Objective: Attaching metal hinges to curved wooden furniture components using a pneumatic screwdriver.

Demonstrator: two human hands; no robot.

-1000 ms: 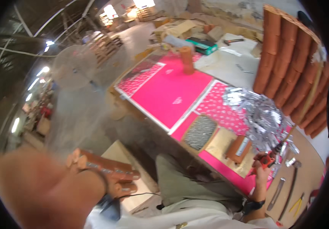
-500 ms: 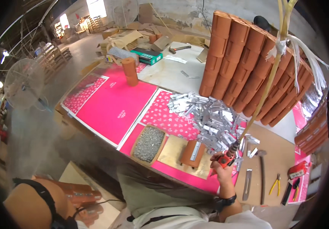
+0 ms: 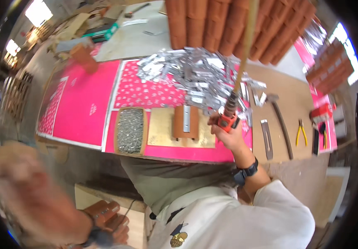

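Note:
My right hand (image 3: 228, 133) is closed around a red and black power tool (image 3: 230, 116) that hangs from a pale cord (image 3: 245, 50). The tool's tip is just right of a brown block (image 3: 186, 122) with a metal strip on top, which lies on a tan board (image 3: 162, 128). My left hand (image 3: 119, 230) is low at the left, blurred, with a dark wristband. It touches brown blocks (image 3: 104, 211) stacked on a pale low surface (image 3: 88, 196); its grip is unclear.
A tray of small metal fasteners (image 3: 130, 130) sits left of the board on pink sheets (image 3: 83, 103). A heap of silver metal pieces (image 3: 195, 76) lies behind. Stacked brown pieces (image 3: 228, 25) stand at the back. A hammer (image 3: 280, 120), flat bar (image 3: 267, 139) and yellow pliers (image 3: 300, 132) lie at right.
The view has swung down and closer to the bench. My right hand stays on the red tool beside the brown block. My left arm stays low at the left by the brown blocks.

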